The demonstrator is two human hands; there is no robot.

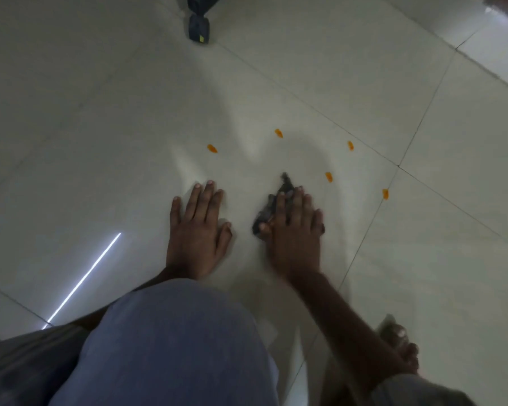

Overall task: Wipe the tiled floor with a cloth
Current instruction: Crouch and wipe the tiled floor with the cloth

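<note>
Pressing the cloth to the floor, right hand flat

Pale tiled floor bears orange spots, dark cloth

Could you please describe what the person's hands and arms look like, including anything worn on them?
Both the left hand and right hand are bare: no gloves, rings or watch show. The forearms are bare too, with no sleeves in view. Fingernails are short and pale.
</note>
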